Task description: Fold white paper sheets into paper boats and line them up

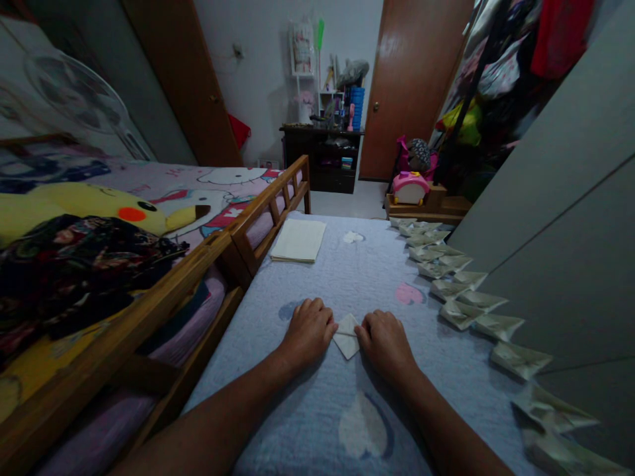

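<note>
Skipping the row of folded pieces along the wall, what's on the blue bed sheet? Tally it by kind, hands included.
Hands, left hand and right hand: 2
Folded paper piece between them: 1
Stack of paper sheets: 1
Small white scrap: 1
Total: 5

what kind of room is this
Probably a home bedroom: a wooden-railed bed with a yellow plush toy on it, hanging clothes on the right, and a blue mattress in front.

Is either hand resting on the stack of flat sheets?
No, the left hand and right hand press a folded paper; the stack lies farther off, untouched.
</note>
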Action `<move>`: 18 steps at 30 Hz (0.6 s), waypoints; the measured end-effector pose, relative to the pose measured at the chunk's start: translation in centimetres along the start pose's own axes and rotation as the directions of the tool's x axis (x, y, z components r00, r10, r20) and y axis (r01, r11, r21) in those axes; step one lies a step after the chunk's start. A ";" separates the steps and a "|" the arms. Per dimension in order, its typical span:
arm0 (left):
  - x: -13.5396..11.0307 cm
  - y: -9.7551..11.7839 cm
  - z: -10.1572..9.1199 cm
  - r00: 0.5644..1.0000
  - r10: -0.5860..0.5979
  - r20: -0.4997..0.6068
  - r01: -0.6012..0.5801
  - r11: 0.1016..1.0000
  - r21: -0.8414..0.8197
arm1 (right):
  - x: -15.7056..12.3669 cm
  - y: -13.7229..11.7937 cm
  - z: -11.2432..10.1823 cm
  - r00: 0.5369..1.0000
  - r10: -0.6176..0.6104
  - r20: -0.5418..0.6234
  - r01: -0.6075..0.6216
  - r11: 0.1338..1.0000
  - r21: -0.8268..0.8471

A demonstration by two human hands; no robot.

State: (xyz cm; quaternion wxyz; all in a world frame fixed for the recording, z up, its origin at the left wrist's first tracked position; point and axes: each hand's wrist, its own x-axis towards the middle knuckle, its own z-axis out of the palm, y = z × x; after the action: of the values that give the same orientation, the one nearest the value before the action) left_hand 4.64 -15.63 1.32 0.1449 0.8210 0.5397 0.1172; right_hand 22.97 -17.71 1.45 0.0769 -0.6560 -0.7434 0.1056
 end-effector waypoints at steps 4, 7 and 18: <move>-0.1 -0.3 0.0 1.000 -0.002 -0.001 0.002 1.000 0.000 | 0.0 -0.1 -0.1 1.000 0.005 -0.013 -0.005 1.000 -0.001; -0.1 -0.6 0.1 1.000 -0.002 -0.025 0.003 1.000 0.026 | 0.0 -0.2 -0.3 1.000 0.013 -0.003 -0.013 1.000 -0.009; -1.2 1.1 0.9 0.898 0.436 -0.054 -0.430 0.898 0.092 | 0.2 -0.1 0.0 1.000 -0.002 0.008 0.002 0.999 -0.048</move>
State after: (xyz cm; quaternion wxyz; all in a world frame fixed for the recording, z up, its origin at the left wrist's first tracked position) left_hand 5.44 -17.27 0.86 0.0633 0.9205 0.3528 0.1556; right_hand 22.87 -17.54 1.49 0.0581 -0.6564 -0.7468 0.0902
